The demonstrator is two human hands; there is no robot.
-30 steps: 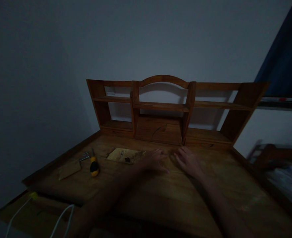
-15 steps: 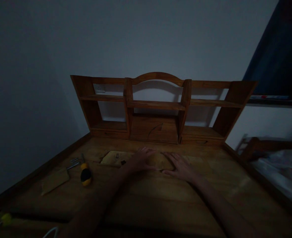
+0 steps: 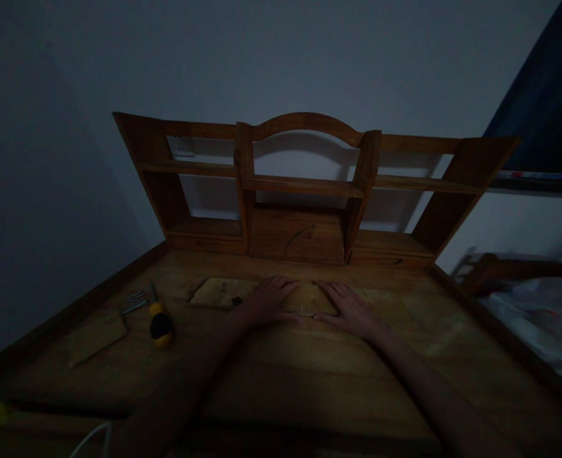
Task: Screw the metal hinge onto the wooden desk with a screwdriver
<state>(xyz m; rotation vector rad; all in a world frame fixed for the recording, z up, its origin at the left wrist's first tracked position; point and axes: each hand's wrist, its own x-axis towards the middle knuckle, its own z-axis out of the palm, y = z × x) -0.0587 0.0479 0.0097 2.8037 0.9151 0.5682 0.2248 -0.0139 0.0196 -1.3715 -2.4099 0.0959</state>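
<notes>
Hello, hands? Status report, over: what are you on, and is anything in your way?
Left hand and right hand spread at thin wooden piece; grip unclear. Piece flat on desk. Screwdriver off left, not between hands.

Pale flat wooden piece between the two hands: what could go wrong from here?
The left hand and right hand flank the pale flat wooden piece, so uneven pressure might nudge it askew. The yellow-and-black-handled screwdriver lies loose near the left forearm, which could knock it. Dim light may hide small gaps along the piece's edges.
</notes>
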